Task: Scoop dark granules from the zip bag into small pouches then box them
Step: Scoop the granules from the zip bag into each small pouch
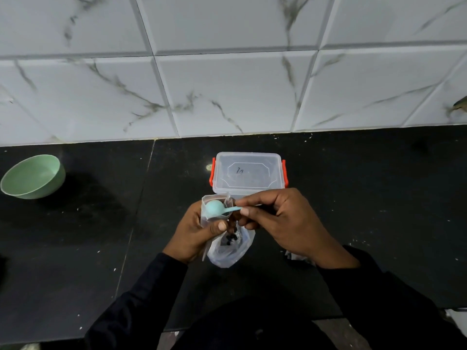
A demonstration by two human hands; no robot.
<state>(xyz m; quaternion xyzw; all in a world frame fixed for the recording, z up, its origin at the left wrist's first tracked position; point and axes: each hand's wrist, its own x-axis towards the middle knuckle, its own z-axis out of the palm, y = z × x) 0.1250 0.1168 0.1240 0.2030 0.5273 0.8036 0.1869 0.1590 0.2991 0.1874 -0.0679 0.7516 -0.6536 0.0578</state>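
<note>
My left hand (pixel 195 236) holds a small clear pouch (pixel 214 210) upright, thumb pressed on its front. My right hand (pixel 280 221) pinches the handle of a light blue scoop (pixel 214 207), whose bowl sits at the pouch's mouth. Under both hands lies a clear zip bag (pixel 230 251) with dark granules (pixel 231 238) inside. A clear plastic box (pixel 249 173) with red side clips stands just behind the hands, its lid on.
A pale green bowl (pixel 32 176) rests at the far left of the black counter (pixel 379 198). A white marbled tile wall (pixel 227 72) rises behind. Something small and pale lies partly hidden under my right wrist (pixel 294 256).
</note>
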